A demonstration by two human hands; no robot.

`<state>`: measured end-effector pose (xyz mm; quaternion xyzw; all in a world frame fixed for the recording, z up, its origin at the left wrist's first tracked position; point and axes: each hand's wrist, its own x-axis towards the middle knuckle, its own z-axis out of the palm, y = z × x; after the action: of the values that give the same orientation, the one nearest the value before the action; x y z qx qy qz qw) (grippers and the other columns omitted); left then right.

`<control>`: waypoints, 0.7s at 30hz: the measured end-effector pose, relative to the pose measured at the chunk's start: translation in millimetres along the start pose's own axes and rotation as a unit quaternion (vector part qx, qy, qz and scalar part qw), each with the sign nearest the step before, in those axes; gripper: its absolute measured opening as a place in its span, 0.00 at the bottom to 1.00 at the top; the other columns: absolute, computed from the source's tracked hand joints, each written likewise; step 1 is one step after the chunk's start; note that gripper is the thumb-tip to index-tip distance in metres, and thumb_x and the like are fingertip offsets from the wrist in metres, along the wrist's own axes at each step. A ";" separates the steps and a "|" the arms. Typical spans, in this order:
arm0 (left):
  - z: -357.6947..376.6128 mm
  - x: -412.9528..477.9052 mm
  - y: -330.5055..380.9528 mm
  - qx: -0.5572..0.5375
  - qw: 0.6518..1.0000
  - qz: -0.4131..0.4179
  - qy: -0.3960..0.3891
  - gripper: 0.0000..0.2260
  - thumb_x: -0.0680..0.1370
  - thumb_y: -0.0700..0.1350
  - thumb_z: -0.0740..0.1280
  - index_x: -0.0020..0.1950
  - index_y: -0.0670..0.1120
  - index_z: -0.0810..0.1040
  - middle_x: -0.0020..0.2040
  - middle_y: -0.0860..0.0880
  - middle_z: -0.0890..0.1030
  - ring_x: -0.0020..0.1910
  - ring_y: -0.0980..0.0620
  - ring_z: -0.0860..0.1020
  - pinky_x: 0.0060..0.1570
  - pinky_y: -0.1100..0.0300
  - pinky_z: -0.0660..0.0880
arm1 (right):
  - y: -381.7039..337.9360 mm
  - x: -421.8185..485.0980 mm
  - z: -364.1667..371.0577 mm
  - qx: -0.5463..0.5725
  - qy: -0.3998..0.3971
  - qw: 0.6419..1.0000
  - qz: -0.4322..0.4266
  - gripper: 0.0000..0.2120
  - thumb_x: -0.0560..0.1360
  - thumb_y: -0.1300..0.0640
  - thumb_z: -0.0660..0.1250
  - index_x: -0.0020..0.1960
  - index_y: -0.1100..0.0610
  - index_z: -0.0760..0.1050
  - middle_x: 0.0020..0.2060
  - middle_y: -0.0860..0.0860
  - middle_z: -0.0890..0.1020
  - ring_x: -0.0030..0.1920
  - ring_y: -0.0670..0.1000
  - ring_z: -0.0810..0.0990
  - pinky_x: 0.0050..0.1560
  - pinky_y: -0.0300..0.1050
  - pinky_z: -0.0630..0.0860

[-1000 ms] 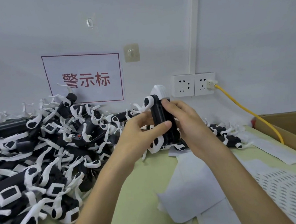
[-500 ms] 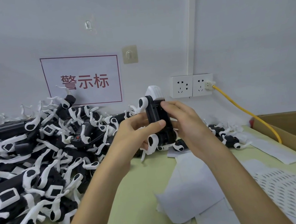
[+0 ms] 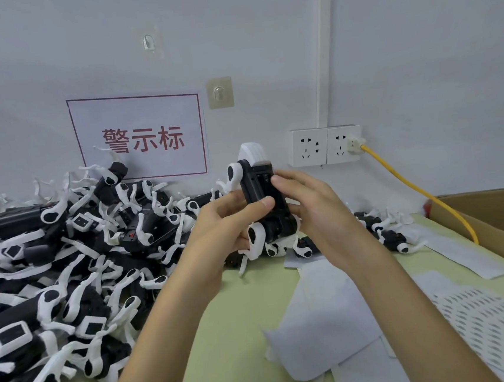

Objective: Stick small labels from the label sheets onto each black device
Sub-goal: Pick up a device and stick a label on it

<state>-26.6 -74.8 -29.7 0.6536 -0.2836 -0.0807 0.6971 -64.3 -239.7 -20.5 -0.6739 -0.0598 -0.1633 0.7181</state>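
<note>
I hold one black device [image 3: 264, 202] with white clips upright above the green table, near the wall. My left hand [image 3: 226, 224] grips its left side, the thumb laid across its face. My right hand [image 3: 310, 206] wraps its right side, with a fingertip pressing the upper face. Whether a label is under that fingertip I cannot tell. A big heap of black devices [image 3: 67, 270] with white straps covers the left of the table. A label sheet [image 3: 497, 327] with rows of small labels lies at the right.
White backing papers [image 3: 324, 316] lie on the green table [image 3: 229, 347] under my right forearm. A few more devices [image 3: 390, 233] sit by the wall on the right. A cardboard box [image 3: 499, 216] stands at the far right, with a yellow cable [image 3: 413, 187] running from the wall socket [image 3: 326, 146].
The device and both hands have shifted slightly left and down in view. My right fingertip stays on the device's upper face; the grip is unchanged.
</note>
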 end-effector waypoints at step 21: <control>-4.4 2.1 2.5 -0.166 0.986 -0.024 0.015 0.21 0.74 0.52 0.72 0.63 0.45 0.84 0.58 0.41 0.86 0.55 0.41 0.86 0.55 0.53 0.83 | 5.2 3.3 -1.2 -0.018 -0.042 0.998 -0.043 0.12 0.80 0.58 0.68 0.64 0.53 0.80 0.54 0.54 0.86 0.54 0.58 0.86 0.60 0.60 0.81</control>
<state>-23.3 -71.7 -26.7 0.5364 -0.2400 -0.1338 0.7979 -59.7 -241.2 -24.6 -0.6899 -0.1159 -0.1669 0.6948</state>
